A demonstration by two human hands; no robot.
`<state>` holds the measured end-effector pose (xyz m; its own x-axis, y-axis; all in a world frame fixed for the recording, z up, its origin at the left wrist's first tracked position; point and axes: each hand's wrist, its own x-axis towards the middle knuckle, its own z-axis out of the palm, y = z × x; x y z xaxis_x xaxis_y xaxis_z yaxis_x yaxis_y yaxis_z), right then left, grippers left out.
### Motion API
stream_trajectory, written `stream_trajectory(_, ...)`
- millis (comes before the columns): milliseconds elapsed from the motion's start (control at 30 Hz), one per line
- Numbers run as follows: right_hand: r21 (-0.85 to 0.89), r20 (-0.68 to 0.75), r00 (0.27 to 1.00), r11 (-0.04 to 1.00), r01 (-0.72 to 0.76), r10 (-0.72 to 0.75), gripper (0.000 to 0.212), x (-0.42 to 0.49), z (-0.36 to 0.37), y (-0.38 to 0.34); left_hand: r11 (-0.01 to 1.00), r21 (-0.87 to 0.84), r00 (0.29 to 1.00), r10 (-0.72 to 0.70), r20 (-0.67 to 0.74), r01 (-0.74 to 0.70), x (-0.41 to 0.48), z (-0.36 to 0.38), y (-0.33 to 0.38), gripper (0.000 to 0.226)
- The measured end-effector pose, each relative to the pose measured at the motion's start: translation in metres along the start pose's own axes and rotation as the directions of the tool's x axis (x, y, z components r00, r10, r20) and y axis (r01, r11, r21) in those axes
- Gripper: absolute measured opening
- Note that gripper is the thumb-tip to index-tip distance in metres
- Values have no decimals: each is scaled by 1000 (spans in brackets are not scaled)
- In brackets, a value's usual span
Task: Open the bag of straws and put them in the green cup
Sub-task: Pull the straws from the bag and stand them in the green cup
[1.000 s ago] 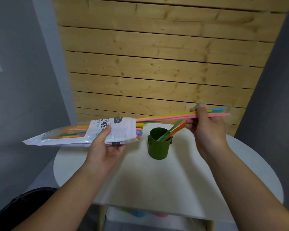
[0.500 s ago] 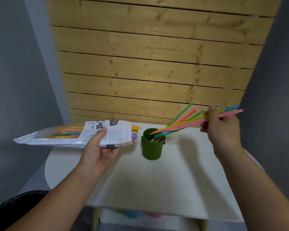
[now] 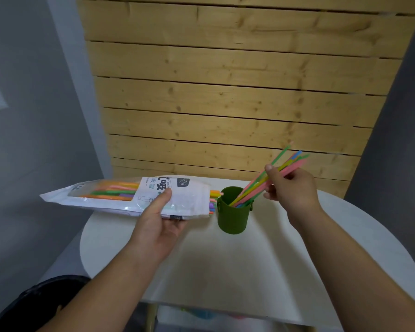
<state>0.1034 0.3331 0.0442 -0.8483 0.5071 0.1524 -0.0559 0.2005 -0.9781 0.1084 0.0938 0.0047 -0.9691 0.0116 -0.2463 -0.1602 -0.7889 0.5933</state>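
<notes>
Left hand: we grip the bag. Right hand: we pinch straws, tips in cup by table's back edge.

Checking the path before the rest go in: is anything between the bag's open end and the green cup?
Nothing visible. The bag, held by the left hand, ends just left of the cup; the right hand holds straws leaning into the cup.
</notes>
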Motion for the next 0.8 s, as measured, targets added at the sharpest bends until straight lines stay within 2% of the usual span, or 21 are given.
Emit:
stream_trajectory(167,21,-19,1000,1000,-8,8,14,3,6,12,1000,9,1000,0,4,0,-1,0,-1,31)
stream_trajectory(267,-21,-40,999,1000,-1,0,18,4,6,16,1000,12,1000,1,13,-1,-2,1,-2,32)
stream_trajectory(333,-118,-38,999,993,2,-6,25,4,4,19,1000,15,1000,1,17,-1,-3,3,-3,31)
stream_trajectory(433,-362,-40,998,932,21,-38,29,3,0,21,1000,20,1000,0,20,-1,-6,4,-4,28)
stream_trajectory(467,-356,-35,999,934,4,-18,29,2,-2,21,1000,19,1000,0,21,0,-7,5,-4,28)
stream_trajectory(600,-94,34,982,979,-183,187,32,-9,-7,12,1000,16,1000,-4,31,4,-9,6,-3,25)
stream_trajectory(633,-95,64,971,970,-224,230,33,-14,-8,9,1000,13,999,-5,32,4,-10,7,-3,24)
stream_trajectory(800,-376,198,869,854,-359,452,60,-36,-11,-4,1000,-5,999,-8,34,9,-15,9,-3,25)
